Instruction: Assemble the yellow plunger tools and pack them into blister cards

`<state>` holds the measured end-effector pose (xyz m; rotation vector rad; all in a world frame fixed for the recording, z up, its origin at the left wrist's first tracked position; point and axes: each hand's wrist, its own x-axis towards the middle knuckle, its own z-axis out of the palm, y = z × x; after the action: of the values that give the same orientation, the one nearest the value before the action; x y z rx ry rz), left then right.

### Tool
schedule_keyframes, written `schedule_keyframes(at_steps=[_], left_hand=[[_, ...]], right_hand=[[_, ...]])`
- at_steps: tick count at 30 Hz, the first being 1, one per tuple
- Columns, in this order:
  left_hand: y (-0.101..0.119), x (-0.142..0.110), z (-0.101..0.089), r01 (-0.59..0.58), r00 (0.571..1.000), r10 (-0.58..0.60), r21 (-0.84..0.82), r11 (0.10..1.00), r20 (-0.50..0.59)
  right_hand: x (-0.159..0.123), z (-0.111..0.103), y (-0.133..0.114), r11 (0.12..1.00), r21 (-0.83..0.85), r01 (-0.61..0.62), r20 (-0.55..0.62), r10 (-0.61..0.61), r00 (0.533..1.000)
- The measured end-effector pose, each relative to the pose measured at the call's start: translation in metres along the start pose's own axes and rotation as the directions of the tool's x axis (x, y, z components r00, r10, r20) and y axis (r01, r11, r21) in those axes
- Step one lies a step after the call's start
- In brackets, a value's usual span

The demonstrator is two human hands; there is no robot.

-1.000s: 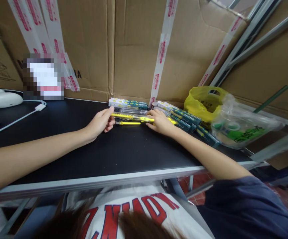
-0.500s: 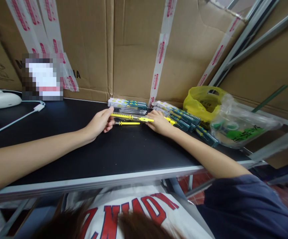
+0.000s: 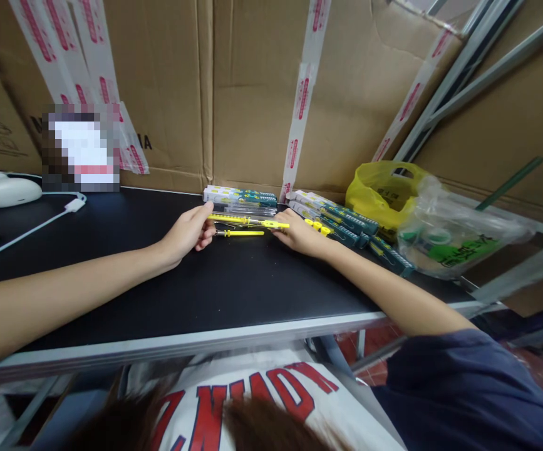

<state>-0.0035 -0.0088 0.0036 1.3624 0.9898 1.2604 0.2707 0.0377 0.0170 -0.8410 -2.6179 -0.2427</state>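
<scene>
My left hand point(image 3: 187, 233) pinches the left end of a slim yellow pen point(image 3: 240, 220), held level just above the black tabletop. Its right end, with a brighter yellow cap-like part, reaches my right hand point(image 3: 298, 230), whose fingers are closed about it; the exact grip is partly hidden. Below it, a second yellow pen point(image 3: 245, 233) lies on the table, its left tip close to my left fingers. Behind both hands rest several clear, slender pens point(image 3: 255, 211), in front of white-and-green pen boxes point(image 3: 240, 195). Small yellow parts point(image 3: 318, 227) sit just right of my right wrist.
More green boxes point(image 3: 346, 216) are stacked to the right, beside a yellow plastic bag point(image 3: 379, 194) and a clear bag point(image 3: 459, 244) with a green straw. A white case point(image 3: 10, 191) and cable point(image 3: 31, 235) lie left. Taped cardboard point(image 3: 252, 94) walls the back.
</scene>
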Motion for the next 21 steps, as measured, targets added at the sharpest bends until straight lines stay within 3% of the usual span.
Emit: schedule_keyframes(at_steps=[2, 4, 8, 12, 21], left_hand=[[0.001, 0.0, 0.0, 0.01, 1.0, -0.01, -0.022, 1.0, -0.005], [0.002, 0.001, 0.0, 0.04, 0.999, -0.041, -0.051, 0.998, -0.029], [0.005, 0.002, 0.0, 0.086, 0.993, -0.093, -0.092, 0.992, -0.079], [0.007, 0.001, 0.001, 0.08, 0.994, -0.087, -0.091, 0.993, -0.066], [0.007, -0.001, 0.002, 0.074, 0.997, -0.075, -0.043, 0.996, -0.021]], right_hand=[[-0.001, -0.006, 0.001, 0.981, 0.179, -0.079, -0.116, 0.1, 0.988], [-0.002, -0.014, 0.002, 0.906, 0.408, -0.115, -0.207, 0.214, 0.954], [-0.006, -0.029, -0.004, 0.714, 0.69, -0.122, -0.208, 0.356, 0.911], [-0.007, -0.033, -0.014, 0.67, 0.734, -0.114, -0.203, 0.376, 0.904], [-0.004, -0.029, -0.017, 0.693, 0.709, -0.134, -0.199, 0.379, 0.904]])
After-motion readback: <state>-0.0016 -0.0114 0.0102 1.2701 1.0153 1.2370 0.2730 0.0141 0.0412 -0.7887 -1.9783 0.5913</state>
